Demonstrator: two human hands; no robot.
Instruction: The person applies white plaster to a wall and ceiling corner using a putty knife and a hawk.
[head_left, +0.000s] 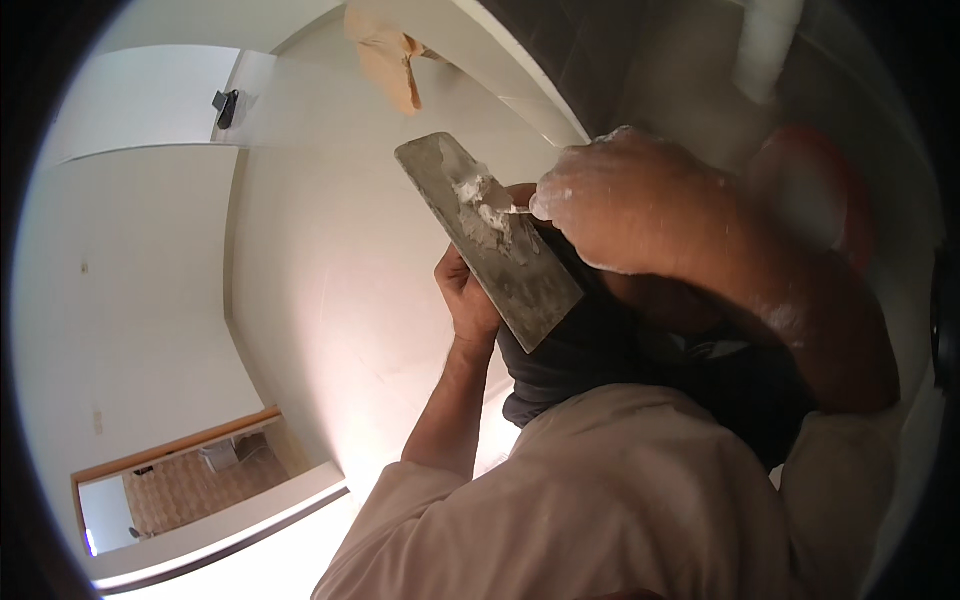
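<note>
A flat rectangular plastering trowel (545, 300) with a grey metal face is held tilted in front of my body. My left hand (470, 300) is closed under it, and the plate hides its grip. A lump of wet whitish plaster (485, 220) lies on the middle and upper part of the face. My right hand (625, 205), smeared with white, is closed at the trowel's right edge. From its fingers a thin, pale-edged tool (516, 210) reaches into the plaster; most of that tool is hidden by the hand.
At right stands a blurred bucket (860, 200) with a red rim, below a white pipe (768, 50). An orange-brown piece of sheet or cloth (385, 60) is at the top. Pale walls (320, 200) surround me; a wood-framed opening (180, 455) is at lower left.
</note>
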